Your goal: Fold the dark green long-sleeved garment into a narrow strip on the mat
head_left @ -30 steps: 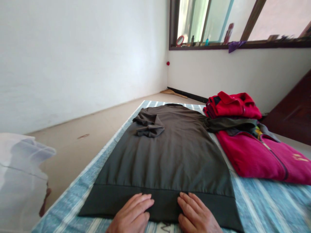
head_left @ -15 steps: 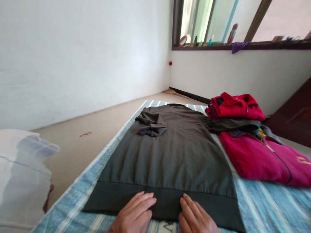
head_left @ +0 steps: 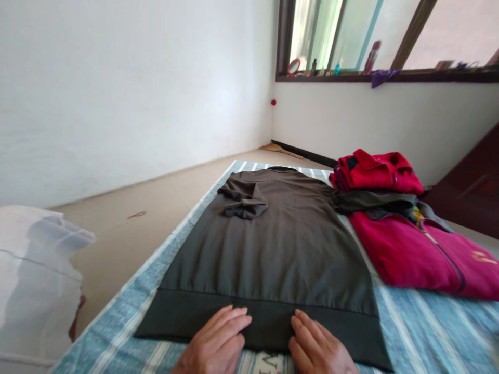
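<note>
Dark top: spread on the blue striped sheet [head_left: 424, 327], collar at the far end, wide hem [head_left: 268, 317] at the near end.
Left hand [head_left: 216, 340]: palm down, fingers together and nearly straight, resting on the hem; no grip seen.
Right hand [head_left: 322, 345]: likewise flat, fingers loosely bent, apart from the other, holding nothing visible.
Sleeves: the left sleeve [head_left: 247, 202] lies bent over the top; the right sleeve [head_left: 374, 201] stretches right, across the pink jacket's far end [head_left: 413, 254].
Change: very little over the last second; hands remain at the hem, the view shifting slightly.
Meaning: the arranging seems paused, sleeves still unmatched.
</note>
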A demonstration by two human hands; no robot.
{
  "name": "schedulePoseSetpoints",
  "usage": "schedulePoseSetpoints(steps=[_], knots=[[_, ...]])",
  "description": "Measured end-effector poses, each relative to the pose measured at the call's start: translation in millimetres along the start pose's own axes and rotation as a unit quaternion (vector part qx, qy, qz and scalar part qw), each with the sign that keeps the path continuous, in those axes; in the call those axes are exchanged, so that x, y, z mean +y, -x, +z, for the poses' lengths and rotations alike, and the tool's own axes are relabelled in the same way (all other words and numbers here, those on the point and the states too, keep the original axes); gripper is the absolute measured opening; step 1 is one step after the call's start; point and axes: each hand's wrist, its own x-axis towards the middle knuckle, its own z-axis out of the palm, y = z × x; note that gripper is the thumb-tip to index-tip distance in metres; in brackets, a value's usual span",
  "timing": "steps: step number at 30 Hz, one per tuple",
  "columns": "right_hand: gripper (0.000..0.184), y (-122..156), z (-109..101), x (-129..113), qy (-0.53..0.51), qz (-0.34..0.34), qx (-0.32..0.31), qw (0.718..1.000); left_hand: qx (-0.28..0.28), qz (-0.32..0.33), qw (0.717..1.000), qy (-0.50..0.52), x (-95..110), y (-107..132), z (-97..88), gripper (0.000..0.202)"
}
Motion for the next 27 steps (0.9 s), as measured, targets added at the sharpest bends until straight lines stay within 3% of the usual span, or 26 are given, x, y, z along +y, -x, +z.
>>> schedulePoseSetpoints(steps=[2,6,10,16,23,27], knots=[[0.037,-1,-1,1,-0.004,-0.003,-0.004,1.000,-0.029,-0.005,1.000,-0.005,0,0,-3.0,0.030],[0.037,-5,-4,2,-0.013,-0.024,-0.024,0.999,0.020,0.001,1.000,0.015,0,3,1.7,0.031],[0.041,-5,-1,-2,0.007,-0.019,-0.034,0.999,0.030,0.003,0.999,0.014,-1,3,5.7,0.032],[0.040,1,5,-8,0.021,-0.010,-0.030,0.999,-0.032,-0.001,0.999,-0.004,4,-5,-9.6,0.032],[0.037,3,4,-4,0.010,-0.008,-0.030,0.999,-0.007,0.010,1.000,0.011,4,-10,-13.4,0.029],[0.035,5,3,-2,0.005,-0.015,-0.042,0.999,-0.027,0.025,0.999,-0.004,8,-19,-22.8,0.031]])
